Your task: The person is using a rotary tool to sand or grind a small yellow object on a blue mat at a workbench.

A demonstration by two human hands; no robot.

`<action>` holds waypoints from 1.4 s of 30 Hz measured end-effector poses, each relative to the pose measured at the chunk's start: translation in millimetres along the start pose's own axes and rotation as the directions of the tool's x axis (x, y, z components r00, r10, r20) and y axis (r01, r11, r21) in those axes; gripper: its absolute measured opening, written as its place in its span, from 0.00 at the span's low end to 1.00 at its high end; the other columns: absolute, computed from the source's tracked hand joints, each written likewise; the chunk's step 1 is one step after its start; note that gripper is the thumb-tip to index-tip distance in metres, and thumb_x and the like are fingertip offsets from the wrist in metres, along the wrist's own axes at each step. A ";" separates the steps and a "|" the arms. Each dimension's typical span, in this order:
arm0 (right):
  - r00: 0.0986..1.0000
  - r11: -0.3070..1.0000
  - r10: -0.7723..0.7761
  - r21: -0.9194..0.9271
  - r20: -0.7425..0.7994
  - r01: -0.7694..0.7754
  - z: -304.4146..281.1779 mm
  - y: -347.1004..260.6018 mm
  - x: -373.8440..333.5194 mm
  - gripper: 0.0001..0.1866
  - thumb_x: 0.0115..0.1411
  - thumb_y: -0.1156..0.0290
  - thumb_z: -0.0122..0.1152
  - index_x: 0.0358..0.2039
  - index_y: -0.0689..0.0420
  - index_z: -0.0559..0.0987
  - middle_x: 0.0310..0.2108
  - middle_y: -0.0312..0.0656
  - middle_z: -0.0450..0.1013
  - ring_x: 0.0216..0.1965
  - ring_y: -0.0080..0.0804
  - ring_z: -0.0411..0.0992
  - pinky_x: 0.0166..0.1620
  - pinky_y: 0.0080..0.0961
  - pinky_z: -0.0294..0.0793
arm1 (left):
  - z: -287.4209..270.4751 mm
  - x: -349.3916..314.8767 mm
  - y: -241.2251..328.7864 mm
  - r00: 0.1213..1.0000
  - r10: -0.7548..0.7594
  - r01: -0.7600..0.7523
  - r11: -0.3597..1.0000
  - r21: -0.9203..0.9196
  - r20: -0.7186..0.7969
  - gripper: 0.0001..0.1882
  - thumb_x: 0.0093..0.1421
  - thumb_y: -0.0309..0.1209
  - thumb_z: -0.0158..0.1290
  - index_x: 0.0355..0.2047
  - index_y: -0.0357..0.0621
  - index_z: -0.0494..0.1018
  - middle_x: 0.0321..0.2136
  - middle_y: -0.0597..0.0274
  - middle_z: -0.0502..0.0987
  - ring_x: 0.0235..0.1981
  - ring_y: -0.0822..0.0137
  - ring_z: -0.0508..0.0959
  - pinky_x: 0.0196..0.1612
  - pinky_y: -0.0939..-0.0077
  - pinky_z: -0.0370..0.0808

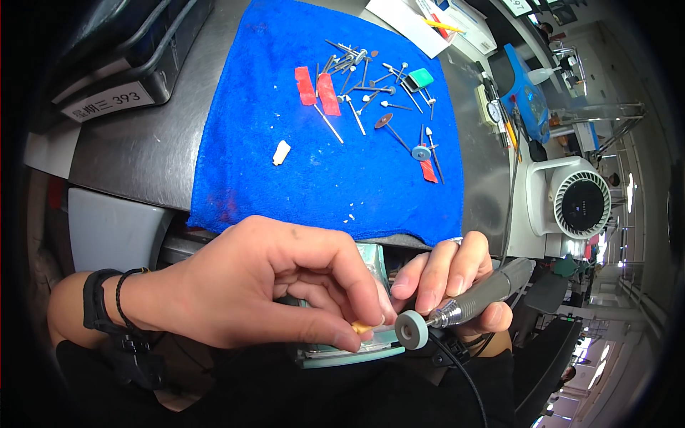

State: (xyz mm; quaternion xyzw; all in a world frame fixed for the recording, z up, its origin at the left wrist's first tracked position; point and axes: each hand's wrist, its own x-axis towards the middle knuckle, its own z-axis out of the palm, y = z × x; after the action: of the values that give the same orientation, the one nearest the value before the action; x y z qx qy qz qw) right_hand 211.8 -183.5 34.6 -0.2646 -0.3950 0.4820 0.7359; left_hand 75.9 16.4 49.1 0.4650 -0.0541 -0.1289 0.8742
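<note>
My left hand (285,278) pinches a small yellowish piece (362,327) between thumb and index finger, and the fingertips hide most of it. Wrapped in the fingers of my right hand (451,274) is a dark grey rotary handpiece (485,294). A pale green-grey grinding wheel (412,330) sits on its tip, just right of the yellowish piece; I cannot tell whether the two touch. Below both hands lies a clear tray-like thing with a pale green rim (349,359), partly covered by them.
A blue towel (285,200) on the metal bench carries several rotary bits (357,89), red tape strips (328,94), a green cap (421,78) and a cream-coloured piece (281,153). Black bins (128,64) stand left, a white fan (571,200) right. A cord (467,378) hangs by my right hand.
</note>
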 end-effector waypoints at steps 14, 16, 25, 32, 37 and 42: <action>0.998 0.998 0.023 -0.053 -0.052 -0.026 5.1 1.5 0.7 0.19 0.53 0.64 0.56 0.37 0.64 0.64 0.37 0.58 0.68 0.44 0.49 0.70 0.54 0.53 0.64 | 1.8 0.2 2.6 0.999 -0.038 0.038 0.998 0.056 -0.012 0.10 0.49 0.13 0.56 0.29 0.34 0.67 0.33 0.49 0.74 0.43 0.59 0.76 0.45 0.71 0.76; 0.999 0.993 0.035 -0.110 0.017 -0.033 3.6 0.0 0.7 0.19 0.53 0.64 0.56 0.37 0.64 0.64 0.36 0.58 0.68 0.44 0.48 0.70 0.53 0.54 0.64 | 2.1 0.0 3.3 0.999 -0.046 0.047 0.998 0.051 -0.015 0.10 0.49 0.13 0.56 0.28 0.34 0.67 0.33 0.49 0.75 0.43 0.59 0.76 0.45 0.71 0.76; 0.998 0.999 0.043 -0.008 -0.047 -0.043 5.0 2.0 1.7 0.19 0.52 0.65 0.57 0.37 0.65 0.64 0.37 0.57 0.67 0.46 0.51 0.69 0.55 0.53 0.63 | 2.1 -0.3 3.9 0.998 -0.061 0.063 0.995 0.083 -0.032 0.09 0.48 0.15 0.57 0.28 0.34 0.68 0.33 0.50 0.75 0.42 0.62 0.77 0.44 0.73 0.76; 0.999 0.999 0.045 -0.015 -0.022 -0.045 4.8 1.5 1.4 0.19 0.53 0.65 0.57 0.38 0.65 0.64 0.37 0.57 0.67 0.46 0.52 0.68 0.54 0.53 0.63 | 2.0 -0.2 2.7 0.998 -0.052 0.054 0.996 0.075 -0.033 0.09 0.48 0.16 0.58 0.28 0.35 0.68 0.31 0.52 0.76 0.40 0.64 0.77 0.44 0.74 0.76; 0.998 0.998 0.057 -0.013 -0.021 -0.057 4.4 0.3 -0.9 0.19 0.54 0.63 0.56 0.38 0.64 0.64 0.39 0.59 0.67 0.48 0.54 0.67 0.55 0.53 0.62 | 1.8 -0.8 3.8 0.998 -0.051 0.054 0.992 0.111 -0.036 0.10 0.48 0.17 0.58 0.28 0.35 0.68 0.32 0.52 0.76 0.40 0.65 0.77 0.44 0.74 0.76; 0.999 0.999 0.038 -0.027 0.007 -0.038 1.7 2.1 -0.6 0.20 0.54 0.63 0.56 0.39 0.64 0.64 0.38 0.58 0.67 0.49 0.54 0.66 0.55 0.52 0.61 | 1.9 -0.5 4.5 0.999 -0.042 0.045 0.989 0.139 -0.023 0.09 0.49 0.16 0.58 0.28 0.35 0.68 0.32 0.51 0.75 0.41 0.63 0.77 0.44 0.74 0.76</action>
State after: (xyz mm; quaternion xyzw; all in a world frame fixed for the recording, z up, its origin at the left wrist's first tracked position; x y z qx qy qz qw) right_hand 209.2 -183.2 33.7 -0.2800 -0.3994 0.4914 0.7215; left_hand 75.8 17.4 54.0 0.5274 -0.0439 -0.1390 0.8370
